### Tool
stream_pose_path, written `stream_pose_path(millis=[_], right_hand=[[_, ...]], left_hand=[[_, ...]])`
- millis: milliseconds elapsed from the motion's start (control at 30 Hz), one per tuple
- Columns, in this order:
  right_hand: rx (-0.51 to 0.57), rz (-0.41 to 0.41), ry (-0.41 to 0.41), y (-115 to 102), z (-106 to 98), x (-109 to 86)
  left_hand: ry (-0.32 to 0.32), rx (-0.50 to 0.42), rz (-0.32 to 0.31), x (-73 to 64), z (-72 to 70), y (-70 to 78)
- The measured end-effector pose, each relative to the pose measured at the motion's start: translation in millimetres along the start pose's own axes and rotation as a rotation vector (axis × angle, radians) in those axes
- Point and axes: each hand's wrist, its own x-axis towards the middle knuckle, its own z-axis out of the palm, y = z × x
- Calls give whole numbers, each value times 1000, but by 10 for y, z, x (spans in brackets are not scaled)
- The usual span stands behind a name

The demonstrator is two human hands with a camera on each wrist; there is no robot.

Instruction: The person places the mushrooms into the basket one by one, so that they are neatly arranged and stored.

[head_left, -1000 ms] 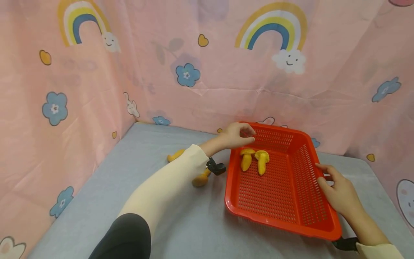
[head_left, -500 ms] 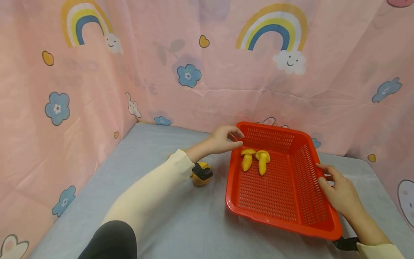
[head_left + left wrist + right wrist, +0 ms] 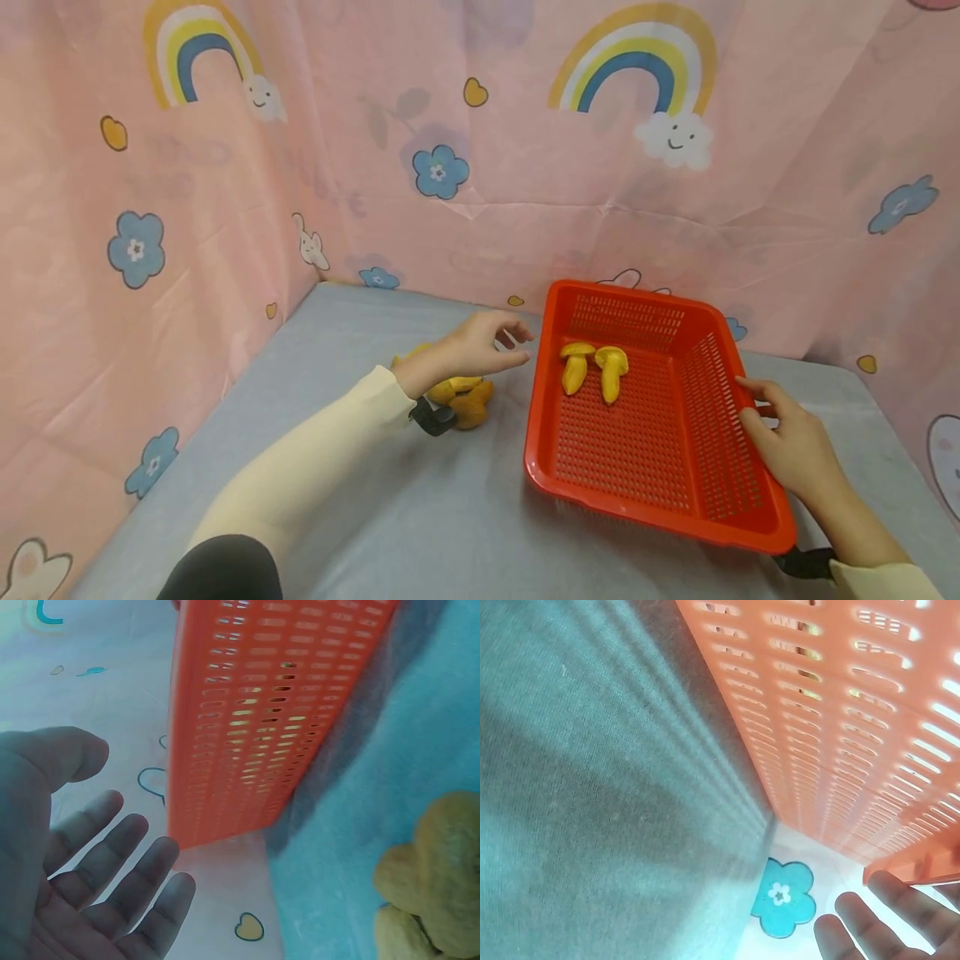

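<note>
My left hand (image 3: 483, 343) hovers over the table just left of the red basket (image 3: 660, 533), holding nothing. Its fingers are loosely bent and spread apart in the left wrist view. My right hand (image 3: 795, 442) rests at the basket's right rim, thumb and fingertips against it. From the right wrist, relaxed fingers (image 3: 870, 930) show beside the slotted outer wall. Two yellow mushrooms (image 3: 611, 375) lie side by side inside the basket, near its left wall. Several more mushrooms (image 3: 471, 407), yellow and brownish, lie on the table below the left forearm, which partly hides them.
A grey-blue cloth (image 3: 450, 517) covers the table. Pink printed curtains (image 3: 360, 125) stand close behind it and along the left. The basket's far rim is near the back curtain. Black straps (image 3: 431, 417) sit on both wrists.
My left hand has moved left and toward me, from over the basket's left rim to beside it, still with nothing in it. The right hand, basket and two mushrooms inside have stayed put.
</note>
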Motion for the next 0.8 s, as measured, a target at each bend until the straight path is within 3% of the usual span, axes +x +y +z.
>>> stream_pose_path(millis=[133, 500, 800], right_hand=[[4, 5, -4, 2, 4, -8], [16, 10, -1, -12, 4, 1], [20, -3, 7, 6, -6, 4]], left_hand=[[-11, 25, 9, -88, 13, -29], [-100, 56, -84, -363, 52, -154], [-123, 116, -117, -557, 86, -236]])
